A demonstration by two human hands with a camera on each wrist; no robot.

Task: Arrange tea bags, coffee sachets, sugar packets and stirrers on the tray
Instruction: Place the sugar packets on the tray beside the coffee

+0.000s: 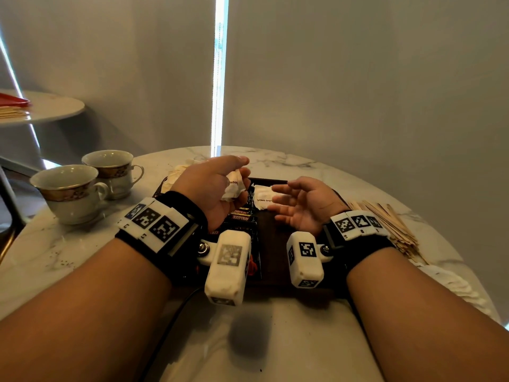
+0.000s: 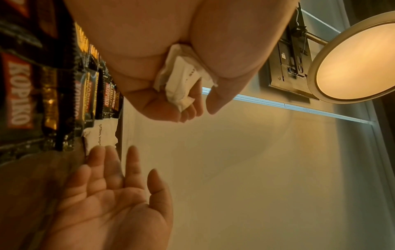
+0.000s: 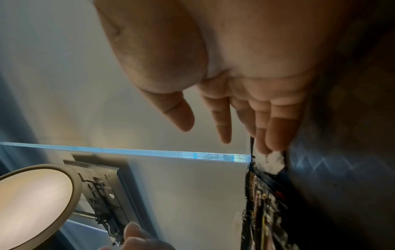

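A dark wooden tray (image 1: 271, 230) lies on the marble table (image 1: 82, 257) between my wrists. Black Kopiko coffee sachets (image 1: 240, 216) (image 2: 19, 91) lie in a row on its left half. One white brown-sugar packet (image 1: 262, 198) (image 2: 100, 135) rests at the tray's far middle. My left hand (image 1: 220, 186) hovers above the sachets and grips a bunch of white sugar packets (image 1: 233, 186) (image 2: 181, 81). My right hand (image 1: 300, 205) (image 3: 230, 128) is held palm up over the tray's right half, fingers spread toward the lone packet, holding nothing.
Two gold-rimmed teacups (image 1: 68, 191) (image 1: 113, 169) stand at the table's left. Wooden stirrers (image 1: 385, 224) are heaped at the right, with white packets (image 1: 451, 288) nearer me. Pale packets (image 1: 179, 172) lie behind the left hand. A second round table (image 1: 49, 106) stands far left.
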